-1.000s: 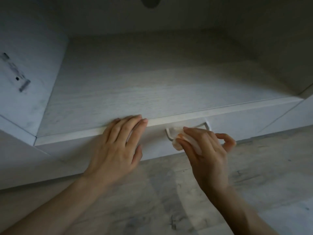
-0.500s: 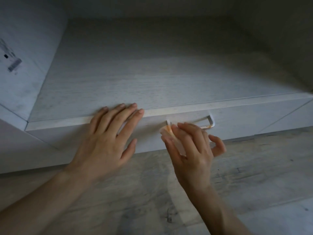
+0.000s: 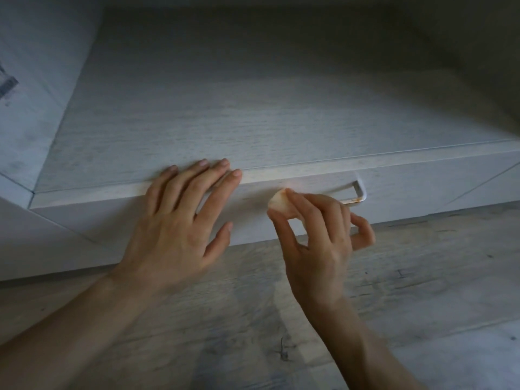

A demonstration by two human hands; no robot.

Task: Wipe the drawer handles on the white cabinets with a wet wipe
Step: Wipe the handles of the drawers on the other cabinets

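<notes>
A white drawer front (image 3: 408,190) runs under the cabinet's shelf. Its pale bar handle (image 3: 360,192) sticks out at the right, with an orange-brown mark near its right corner. My right hand (image 3: 323,240) pinches a folded wet wipe (image 3: 278,202) between thumb and fingers and presses it at the left end of the handle, which my fingers hide. My left hand (image 3: 180,220) lies flat, fingers spread, on the shelf's front edge above the drawer, holding nothing.
The white wood-grain shelf surface (image 3: 267,108) stretches back into a dark recess. A white side panel (image 3: 33,80) with a dark fitting stands at the left. Grey wood-look floor (image 3: 422,277) lies below the drawer.
My right hand has slid the wipe leftward along the handle, uncovering its right end. The view has dropped and moved closer. My left hand stays on the shelf edge.
</notes>
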